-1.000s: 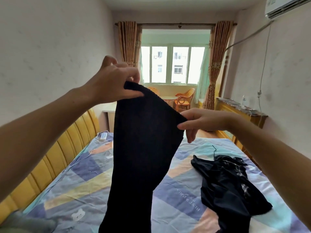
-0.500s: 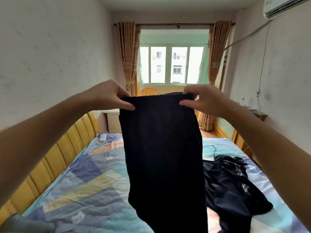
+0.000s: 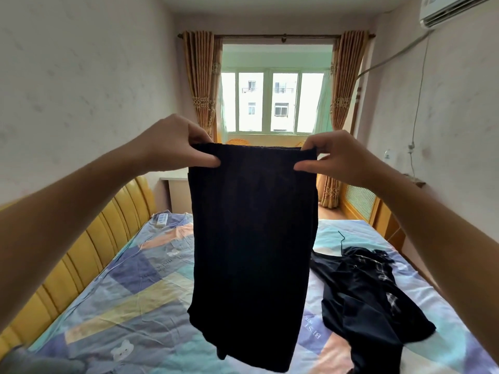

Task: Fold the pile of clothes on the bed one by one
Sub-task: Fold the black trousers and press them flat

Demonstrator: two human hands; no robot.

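**Dark knit garment held up by its top corners**

A black ribbed knit garment [image 3: 251, 238] hangs flat and long in the air above the bed [image 3: 129, 300], its straight top edge stretched level between two hands. The left hand [image 3: 172, 147] pinches the upper left corner, thumb in front and fingers [image 3: 198, 134] curled behind; the right hand [image 3: 341, 157] pinches the upper right corner likewise. Both bare forearms reach forward at chest height. A crumpled pile of dark clothes [image 3: 364, 295], partly plaid, lies on the patchwork bedsheet to the right. A padded yellow headboard [image 3: 89, 244] runs along the left.
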